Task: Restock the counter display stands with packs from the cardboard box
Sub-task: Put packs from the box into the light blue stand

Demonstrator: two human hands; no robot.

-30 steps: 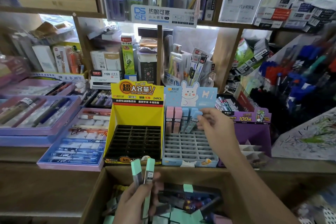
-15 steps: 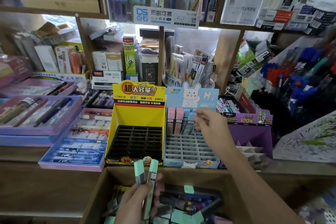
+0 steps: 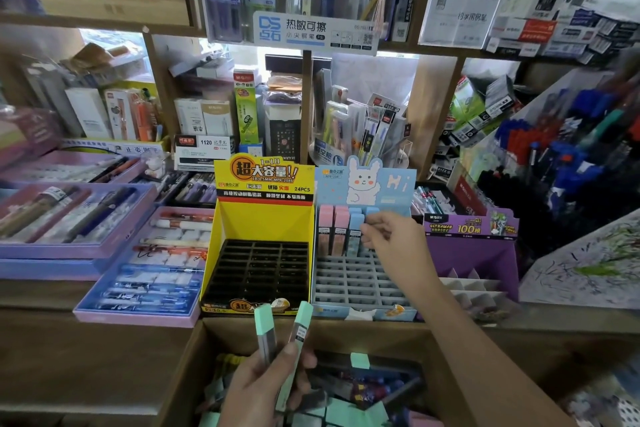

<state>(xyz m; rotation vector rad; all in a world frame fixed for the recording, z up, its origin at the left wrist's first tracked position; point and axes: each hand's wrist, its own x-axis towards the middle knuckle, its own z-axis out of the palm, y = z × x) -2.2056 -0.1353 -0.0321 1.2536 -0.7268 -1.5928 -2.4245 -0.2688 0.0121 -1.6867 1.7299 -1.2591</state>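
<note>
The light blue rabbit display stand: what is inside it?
Slim pink packs and blue packs stand in its back row; the grey slots in front are empty. The right hand hides that row's right end.

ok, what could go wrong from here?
1. The right hand pinches a blue pack close beside the pink packs in the blue stand; a nudge could tip them.
2. The left hand grips two green packs splayed apart; one may slip into the cardboard box.

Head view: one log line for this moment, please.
right hand: pinches blue pack in blue stand back row | left hand: holds two green packs over cardboard box | yellow stand: slots empty
</note>
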